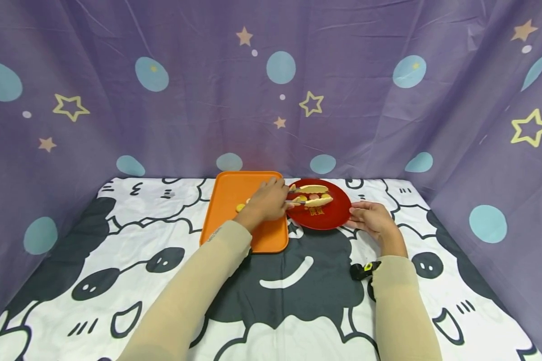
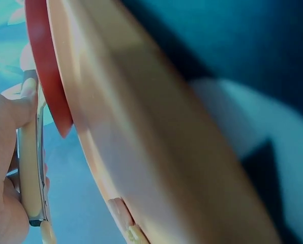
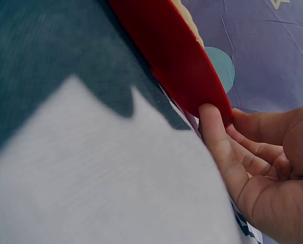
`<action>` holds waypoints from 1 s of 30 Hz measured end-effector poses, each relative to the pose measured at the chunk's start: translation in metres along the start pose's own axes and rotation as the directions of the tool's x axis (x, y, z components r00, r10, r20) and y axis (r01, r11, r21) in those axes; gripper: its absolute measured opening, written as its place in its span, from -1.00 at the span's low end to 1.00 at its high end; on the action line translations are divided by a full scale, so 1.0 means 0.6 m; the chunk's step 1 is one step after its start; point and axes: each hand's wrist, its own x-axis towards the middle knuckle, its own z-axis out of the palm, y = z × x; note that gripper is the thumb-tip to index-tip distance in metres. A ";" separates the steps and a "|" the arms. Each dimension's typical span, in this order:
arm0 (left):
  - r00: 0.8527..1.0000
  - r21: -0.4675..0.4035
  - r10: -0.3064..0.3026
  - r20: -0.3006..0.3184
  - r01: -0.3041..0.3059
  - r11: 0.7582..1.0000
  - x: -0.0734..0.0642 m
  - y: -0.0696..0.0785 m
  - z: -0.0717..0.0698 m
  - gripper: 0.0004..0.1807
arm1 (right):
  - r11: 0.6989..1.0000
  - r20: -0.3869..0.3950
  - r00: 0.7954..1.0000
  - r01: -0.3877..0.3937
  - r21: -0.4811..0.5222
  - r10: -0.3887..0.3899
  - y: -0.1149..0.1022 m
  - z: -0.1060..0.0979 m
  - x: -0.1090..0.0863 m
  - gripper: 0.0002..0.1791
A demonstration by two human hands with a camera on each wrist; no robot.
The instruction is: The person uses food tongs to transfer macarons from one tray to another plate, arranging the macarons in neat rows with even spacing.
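My left hand (image 1: pixel 269 199) grips a pair of tongs (image 1: pixel 312 189) with cream-coloured tips, reaching across the orange tray (image 1: pixel 228 193). The two tips are spread apart over the red plate (image 1: pixel 336 216). Small round yellow and pinkish pieces (image 1: pixel 314 197) lie on the plate by the tips; whether the tips touch them I cannot tell. In the left wrist view, the fingers wrap the tongs' beige and metal handle (image 2: pixel 29 173). At the plate's right rim, my right hand (image 1: pixel 374 219) pinches the edge, thumb and fingers on either side in the right wrist view.
A small yellow piece (image 1: pixel 240 207) and others partly behind the left hand lie on the tray. Tray and plate sit side by side on a cloth (image 1: pixel 280 301) with black-and-white cartoon print. Behind them hangs a purple curtain (image 1: pixel 352 115) with stars and dots.
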 end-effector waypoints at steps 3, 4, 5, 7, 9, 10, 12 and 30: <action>1.000 0.008 0.006 -0.002 -0.006 1.000 -0.006 -0.005 -0.006 -0.43 | 1.000 0.002 1.000 0.004 -0.006 -0.004 0.000 0.001 -0.001 -0.52; 1.000 0.007 0.010 -0.003 -0.010 1.000 -0.007 -0.007 -0.008 -0.41 | 1.000 0.001 1.000 0.007 -0.009 -0.007 0.000 0.001 -0.001 -0.52; 1.000 0.006 0.014 -0.006 -0.014 1.000 -0.009 -0.010 -0.011 -0.40 | 1.000 0.002 1.000 0.010 -0.010 -0.010 0.001 0.001 -0.002 -0.51; 1.000 -0.003 0.021 -0.011 -0.021 1.000 -0.015 -0.014 -0.017 -0.37 | 1.000 0.001 1.000 0.012 -0.012 -0.012 0.002 0.002 -0.003 -0.50; 1.000 -0.006 0.022 -0.013 -0.022 1.000 -0.021 -0.019 -0.022 -0.34 | 1.000 0.002 1.000 0.015 -0.013 -0.014 0.003 0.002 -0.004 -0.50; 1.000 -0.010 0.019 -0.012 -0.019 1.000 -0.025 -0.021 -0.024 -0.32 | 1.000 0.002 1.000 0.013 -0.013 -0.013 0.004 0.002 -0.004 -0.51; 1.000 -0.013 0.017 -0.013 -0.017 1.000 -0.032 -0.025 -0.027 -0.29 | 1.000 0.006 1.000 0.015 -0.017 -0.015 0.005 0.002 -0.004 -0.51; 0.998 -0.092 0.021 -0.054 -0.026 0.995 -0.106 -0.085 -0.052 -0.11 | 1.000 0.013 1.000 0.023 -0.013 -0.023 -0.001 0.003 -0.008 -0.51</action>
